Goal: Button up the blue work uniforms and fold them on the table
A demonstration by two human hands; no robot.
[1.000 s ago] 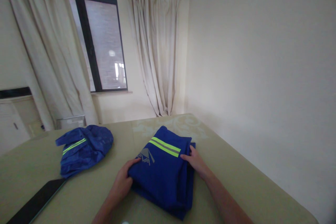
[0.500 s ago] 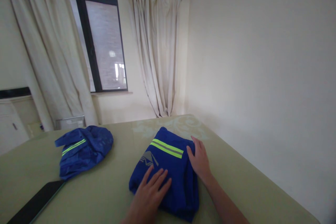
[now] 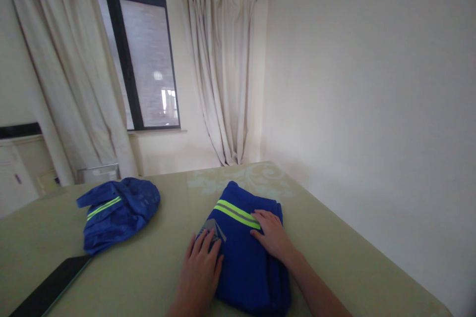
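Observation:
A folded blue garment (image 3: 241, 267) with a yellow-green and grey stripe and a grey print lies on the green-covered table (image 3: 167, 228). On its left edge rests my left hand (image 3: 201, 265), palm down with the fingers spread, partly covering the print. My right hand (image 3: 271, 233) lies on the garment's upper right part, its fingertips at the end of the stripe and its thumb apart. Neither hand grips anything.
A crumpled blue cloth item (image 3: 119, 213) with a similar stripe lies on the left. Beside it, a flat black object (image 3: 52, 285) reaches towards the lower left. Curtains (image 3: 226, 69), a window and a wall stand beyond the table.
My left hand has moved left onto the garment's edge. My right hand has come inward from the right edge onto the stripe's end. The garment's lower part has shifted slightly right.

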